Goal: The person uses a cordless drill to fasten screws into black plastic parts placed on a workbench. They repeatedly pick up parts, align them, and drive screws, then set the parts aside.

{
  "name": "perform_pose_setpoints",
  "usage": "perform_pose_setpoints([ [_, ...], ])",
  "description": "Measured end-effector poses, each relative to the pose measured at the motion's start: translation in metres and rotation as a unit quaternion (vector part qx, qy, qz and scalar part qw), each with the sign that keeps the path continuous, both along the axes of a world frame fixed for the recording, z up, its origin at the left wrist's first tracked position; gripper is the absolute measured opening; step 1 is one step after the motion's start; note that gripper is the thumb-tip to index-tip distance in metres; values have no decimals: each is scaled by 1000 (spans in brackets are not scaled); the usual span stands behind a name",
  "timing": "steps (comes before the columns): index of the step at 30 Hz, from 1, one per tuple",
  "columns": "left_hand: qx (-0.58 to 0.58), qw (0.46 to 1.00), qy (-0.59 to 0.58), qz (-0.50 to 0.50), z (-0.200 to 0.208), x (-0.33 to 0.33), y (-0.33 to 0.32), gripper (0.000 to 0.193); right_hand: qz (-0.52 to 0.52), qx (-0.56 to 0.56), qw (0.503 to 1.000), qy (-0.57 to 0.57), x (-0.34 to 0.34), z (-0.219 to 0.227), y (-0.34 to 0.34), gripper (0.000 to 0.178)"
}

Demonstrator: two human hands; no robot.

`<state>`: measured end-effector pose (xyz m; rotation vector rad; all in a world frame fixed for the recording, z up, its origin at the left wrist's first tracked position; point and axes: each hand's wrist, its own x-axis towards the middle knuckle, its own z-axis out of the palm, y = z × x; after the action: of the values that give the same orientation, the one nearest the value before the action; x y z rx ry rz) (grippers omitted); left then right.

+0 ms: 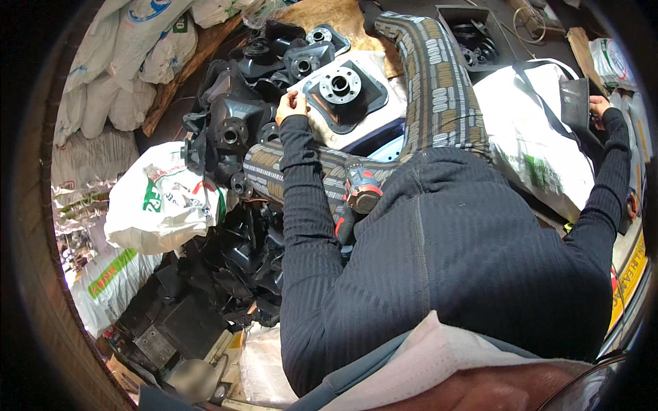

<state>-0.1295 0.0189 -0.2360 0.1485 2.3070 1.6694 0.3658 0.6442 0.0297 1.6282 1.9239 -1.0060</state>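
Black flanged part (345, 97) — left hand (290, 107) beside

Black parts (233, 113) seemingly block the left hand (292, 107) leftward.

The top (500, 253) is black and finely ribbed, with a lengthwise seam (421, 240) left of centre; its left sleeve (305, 198) and right sleeve (606, 181) are long. Dark trousers (439, 89) carry rows of grey and tan blocks. Nearest lie a blue-grey band (363, 368) and pale, dotted-edge cloth (445, 349). Left hand (290, 106) and right hand (599, 107) are bare.
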Motion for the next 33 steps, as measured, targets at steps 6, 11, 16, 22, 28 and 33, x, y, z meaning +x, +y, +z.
perform_pose_setpoints([
  [6,-62,998,9,-17,8,-9,0,30,-33,63,997,29,7,-19,4,20],
  [11,-39,998,45,-23,-14,-14,-2,30,-93,100,988,76,18,-23,15,29],
  [16,-21,999,-14,-34,-11,-16,1,30,-38,157,987,10,0,-9,-12,24],
  [22,-25,997,-50,-50,1,-9,3,28,-227,109,944,211,-11,14,-45,37],
  [28,46,995,-74,-39,6,-13,-7,28,-220,-34,752,620,-77,49,-86,31],
  [33,144,980,85,-107,131,47,42,23,-34,-278,711,645,-271,-23,-263,30],
])
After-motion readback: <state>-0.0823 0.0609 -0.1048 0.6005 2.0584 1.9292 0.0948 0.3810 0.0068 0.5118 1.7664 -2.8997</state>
